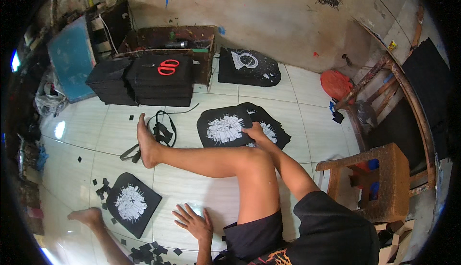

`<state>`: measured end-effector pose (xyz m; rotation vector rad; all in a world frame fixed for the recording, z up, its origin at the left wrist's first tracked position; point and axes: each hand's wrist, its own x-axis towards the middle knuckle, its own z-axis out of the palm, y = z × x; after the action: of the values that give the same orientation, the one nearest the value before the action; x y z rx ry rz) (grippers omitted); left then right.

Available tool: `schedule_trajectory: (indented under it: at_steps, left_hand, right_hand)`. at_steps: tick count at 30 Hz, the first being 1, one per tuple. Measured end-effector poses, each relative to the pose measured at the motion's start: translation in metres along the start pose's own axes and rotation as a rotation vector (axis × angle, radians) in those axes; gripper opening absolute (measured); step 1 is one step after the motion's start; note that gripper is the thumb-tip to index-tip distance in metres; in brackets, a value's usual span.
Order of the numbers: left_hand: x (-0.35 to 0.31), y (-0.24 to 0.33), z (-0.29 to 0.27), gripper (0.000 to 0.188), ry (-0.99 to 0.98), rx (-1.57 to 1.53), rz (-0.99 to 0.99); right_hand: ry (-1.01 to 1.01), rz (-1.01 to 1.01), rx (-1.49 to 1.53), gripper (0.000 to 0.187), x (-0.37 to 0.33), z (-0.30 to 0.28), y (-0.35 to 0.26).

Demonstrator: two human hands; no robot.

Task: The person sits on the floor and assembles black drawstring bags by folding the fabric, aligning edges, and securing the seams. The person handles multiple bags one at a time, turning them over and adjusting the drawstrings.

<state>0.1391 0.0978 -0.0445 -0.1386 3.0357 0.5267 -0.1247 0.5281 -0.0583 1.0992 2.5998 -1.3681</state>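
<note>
My left hand [194, 221] rests on the floor with its fingers spread, holding nothing. Across my bent knee, my right hand [255, 131] grips the right edge of a black printed fabric panel [223, 125], rounded at the top, with a white drawing on it. Beneath and beside it lies a fanned pile of similar black panels [278, 129], partly covered by my forearm. Another printed panel [132, 203] lies on the floor near my left foot, with small black fabric squares [146, 254] scattered around.
Red-handled scissors [168, 67] lie on tall stacks of black fabric [158, 90] before a wooden box [211, 58]. Black straps [174, 126] curl beside my foot. More printed panels [249, 68] lie by the wall. A wooden stool [396, 181] and red bag [336, 85] are at right.
</note>
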Motion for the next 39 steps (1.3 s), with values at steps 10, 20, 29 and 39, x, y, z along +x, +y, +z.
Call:
schedule_trajectory:
  at_steps: [10, 20, 29, 39]
  left_hand:
    - [0.000, 0.003, -0.007, 0.083, 0.011, 0.005, -0.006]
    - [0.002, 0.002, -0.006, 0.082, 0.019, -0.005, -0.022]
    - [0.003, 0.002, -0.004, 0.084, 0.017, 0.006, -0.042]
    - [0.005, 0.001, -0.006, 0.087, -0.038, 0.002, -0.065]
  right_hand:
    - [-0.156, 0.024, -0.652, 0.068, 0.029, -0.149, 0.065]
    - [-0.074, -0.441, -0.796, 0.095, -0.005, -0.114, 0.015]
    - [-0.524, -0.685, -0.885, 0.121, -0.016, -0.067, -0.039]
    - [-0.539, -0.823, -1.193, 0.131, -0.012, -0.049, -0.076]
